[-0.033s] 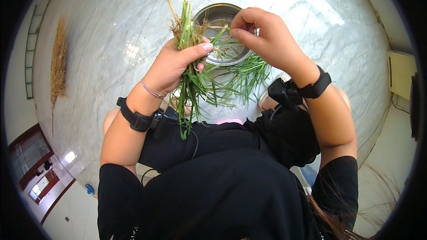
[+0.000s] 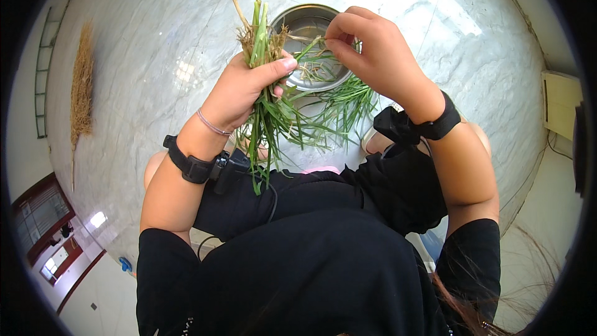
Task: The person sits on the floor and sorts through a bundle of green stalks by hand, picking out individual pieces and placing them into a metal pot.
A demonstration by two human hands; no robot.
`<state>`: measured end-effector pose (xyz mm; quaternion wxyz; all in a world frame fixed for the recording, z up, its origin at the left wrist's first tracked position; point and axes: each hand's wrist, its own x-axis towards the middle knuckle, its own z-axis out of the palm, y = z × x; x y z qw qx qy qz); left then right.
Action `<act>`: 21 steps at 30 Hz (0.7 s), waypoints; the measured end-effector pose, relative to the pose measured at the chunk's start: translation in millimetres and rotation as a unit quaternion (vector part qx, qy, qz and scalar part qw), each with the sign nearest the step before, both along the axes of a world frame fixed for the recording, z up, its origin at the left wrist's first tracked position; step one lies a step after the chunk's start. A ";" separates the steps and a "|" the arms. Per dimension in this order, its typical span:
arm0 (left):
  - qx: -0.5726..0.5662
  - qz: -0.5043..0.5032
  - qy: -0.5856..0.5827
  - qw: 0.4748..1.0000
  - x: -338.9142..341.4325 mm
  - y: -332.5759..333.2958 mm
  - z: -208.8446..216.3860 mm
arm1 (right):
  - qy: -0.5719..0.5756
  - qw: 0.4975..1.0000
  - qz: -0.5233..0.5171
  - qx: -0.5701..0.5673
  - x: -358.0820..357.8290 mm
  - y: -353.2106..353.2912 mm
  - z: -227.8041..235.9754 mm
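My left hand (image 2: pixel 245 87) is closed around a bunch of long green grass stalks (image 2: pixel 267 127). The pale, rooty ends stick up above the thumb, and the leaves hang down toward my lap. Thumb and forefinger of my right hand (image 2: pixel 373 43) pinch the end of a single stalk (image 2: pixel 311 45) that slants up from beside the bunch. Below both hands stands a round metal basin (image 2: pixel 301 9), with bits of green and straw-coloured stems (image 2: pixel 317 73) lying in it. More green blades (image 2: pixel 348 102) lie on the floor against the basin's near side.
A straw broom (image 2: pixel 81 87) lies on the marbled floor (image 2: pixel 161 31) at the far left. My shoe (image 2: pixel 377 140) is just right of the loose blades. Black bands with small devices (image 2: pixel 233 168) sit on both forearms. A cream box (image 2: pixel 561 102) stands by the right wall.
My right hand has shifted very slightly to the right, still pinching the stalk. My left hand and the bunch stay nearly where they were.
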<state>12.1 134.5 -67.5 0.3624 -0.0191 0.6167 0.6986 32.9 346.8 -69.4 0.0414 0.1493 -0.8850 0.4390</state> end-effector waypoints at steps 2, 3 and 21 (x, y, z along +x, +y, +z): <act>-0.007 -0.003 0.010 1.000 -1.3 -0.6 -0.8 | 0.091 0.994 -0.015 0.063 0.3 -1.0 -2.9; -0.011 -0.004 0.018 1.000 -1.6 -0.3 -0.7 | 0.103 0.992 -0.025 0.070 0.3 -2.5 -4.0; -0.010 0.001 0.015 1.000 -1.9 -3.9 0.3 | -0.138 0.990 -0.017 -0.015 -0.5 -1.5 -11.9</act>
